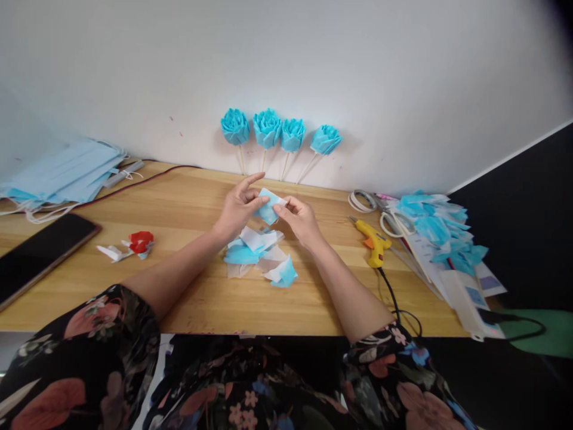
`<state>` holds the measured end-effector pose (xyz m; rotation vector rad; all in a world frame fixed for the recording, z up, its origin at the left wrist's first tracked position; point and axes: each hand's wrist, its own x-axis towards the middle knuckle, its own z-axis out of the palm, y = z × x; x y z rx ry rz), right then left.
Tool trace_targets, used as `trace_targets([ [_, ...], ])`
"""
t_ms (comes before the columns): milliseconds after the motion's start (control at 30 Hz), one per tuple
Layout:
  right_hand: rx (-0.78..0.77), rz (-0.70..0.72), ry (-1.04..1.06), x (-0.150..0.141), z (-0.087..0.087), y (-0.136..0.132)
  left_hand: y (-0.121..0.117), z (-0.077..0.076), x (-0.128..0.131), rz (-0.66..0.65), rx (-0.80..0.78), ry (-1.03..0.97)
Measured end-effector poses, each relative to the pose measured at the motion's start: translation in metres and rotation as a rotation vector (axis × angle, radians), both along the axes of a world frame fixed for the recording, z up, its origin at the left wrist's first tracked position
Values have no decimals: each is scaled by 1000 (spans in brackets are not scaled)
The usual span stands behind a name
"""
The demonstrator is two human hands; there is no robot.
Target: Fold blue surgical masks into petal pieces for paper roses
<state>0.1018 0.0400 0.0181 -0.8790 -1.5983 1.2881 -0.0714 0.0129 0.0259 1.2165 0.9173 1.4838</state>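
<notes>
Both of my hands hold one small blue-and-white fabric piece (268,208) above the wooden table (188,209). My left hand (237,208) pinches its left side, index finger stretched out. My right hand (299,217) pinches its right edge with closed fingers. Under my hands lies a loose pile of blue and white cut pieces (262,255). Several finished blue fabric roses on sticks (280,134) lean against the white wall behind.
A yellow glue gun (375,242) with a black cord lies to the right, beside scissors (394,222) and a heap of blue scraps (441,230). At left are stacked blue face masks (67,173), a dark phone (38,254) and a red-white scrap (136,243).
</notes>
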Motion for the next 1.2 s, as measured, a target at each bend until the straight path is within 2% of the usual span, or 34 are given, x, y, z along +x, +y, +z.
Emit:
trace_targets([
  [233,24,-14,-5,1,4,0,-4,1,3,-56,10,92],
  [400,42,-155,38,2,0,4,-4,1,0,-57,-25,35],
  [533,50,-225,44,2,-1,7,-1,-3,-1,-121,-41,1],
  [733,57,-193,66,4,-1,9,3,-5,-1,-85,-14,28],
  [933,-77,-86,19,6,6,7,-1,-3,0,-154,19,115],
  [1067,-27,-83,2,5,9,4,-2,-2,1,-171,-1,112],
  [1200,-14,-94,22,4,7,3,0,-2,0,-107,12,103],
])
